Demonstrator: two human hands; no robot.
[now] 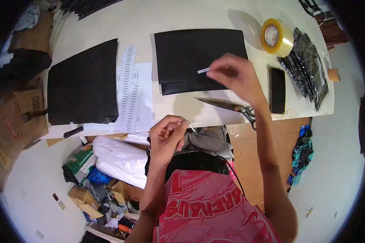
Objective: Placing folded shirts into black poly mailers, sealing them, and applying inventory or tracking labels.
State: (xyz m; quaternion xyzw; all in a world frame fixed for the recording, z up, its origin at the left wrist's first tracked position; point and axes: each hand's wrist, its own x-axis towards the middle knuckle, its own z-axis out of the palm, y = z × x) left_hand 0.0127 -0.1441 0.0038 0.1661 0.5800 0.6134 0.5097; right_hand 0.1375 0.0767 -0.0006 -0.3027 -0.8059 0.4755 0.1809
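My right hand [235, 79], slightly blurred, pinches a small white paper slip [203, 70] that bears print. It hovers over a black folded sheet or flat bag [197, 54] lying on the white table [182, 107]. My left hand [168, 133] is at the table's front edge, thumb and fingers closed on a thin translucent strip [192, 125], possibly clear tape. Below my right wrist lies a pair of large metal scissors [225, 105], blades pointing left. To the left, printed paper strips [130, 100] lie on white sheets [146, 91].
A stack of black sheets [82, 85] lies at the left, with a black marker-like object [73, 132] below it. To the right are a phone [277, 90], a clear tape roll [276, 37] and black plastic packets [307, 66]. Cardboard boxes [24, 115] stand beyond the left edge.
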